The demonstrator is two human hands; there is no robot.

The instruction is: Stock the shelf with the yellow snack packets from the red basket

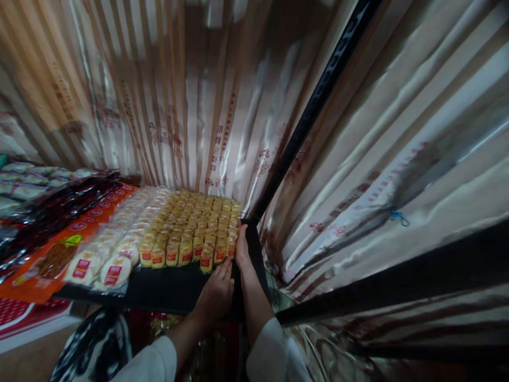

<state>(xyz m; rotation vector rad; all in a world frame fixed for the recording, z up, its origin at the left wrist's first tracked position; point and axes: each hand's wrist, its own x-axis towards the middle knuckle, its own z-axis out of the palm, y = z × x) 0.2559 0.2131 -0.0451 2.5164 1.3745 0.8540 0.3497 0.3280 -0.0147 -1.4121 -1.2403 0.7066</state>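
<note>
In dim light, seen from above: a dense block of small yellow packets in clear plastic [194, 228], red labels along the front, set toward the right end of a flat black shelf [167, 289]. Right hand [242, 246] laid along the block's right side, fingers apparently straight and open, gripping nothing. Left hand [219, 285] at the front right corner, back of the hand upward, fingers outstretched and together, tips at the foremost packets; no grip visible, firmness of contact impossible to tell. Just left of those tips, one red-labelled yellow packet [206, 260] jutting forward of the front row.

For good handling, probably best to use the right palm as a flat side wall and press from the front with the left fingertips, gently and evenly. Nudge low on each packet, to avoid crushing or tipping. Push no harder than needed from the right, given the flat white round packets in clear wrap [115, 271] just beside the block's left side. Mind also the slanting black pole [306, 119] near the right hand.
</note>
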